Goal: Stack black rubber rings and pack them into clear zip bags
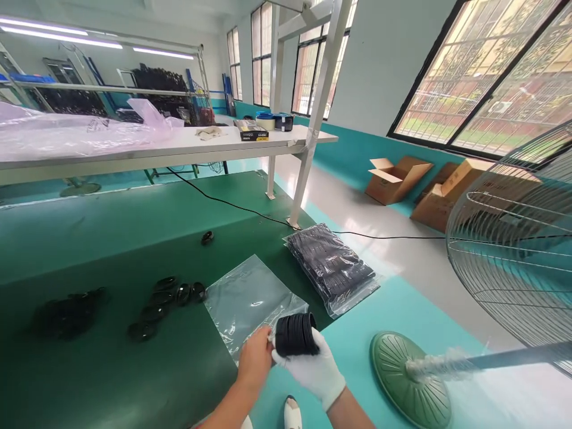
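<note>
My right hand (pixel 313 369), in a white glove, is wrapped around a stack of black rings (pixel 295 335), which lies on its side above the table's near edge. Closed at the left end of that stack is my bare left hand (pixel 255 356), with its fingers pinched at the near edge of a clear plastic bag (pixel 250 292); the fingertips are partly hidden. The bag lies flat on the green table, its near side slightly raised. To its right, a filled clear bag of black rings (pixel 330 265) rests across the table's edge.
Loose black rings (pixel 154 307) and a darker pile (pixel 67 313) lie on the green tabletop (pixel 111 381) to the left. A raised white shelf (pixel 179 156) spans the back. On the right stands a fan (pixel 513 238) with a green base (pixel 409 378). A black cable (pixel 232 204) crosses behind.
</note>
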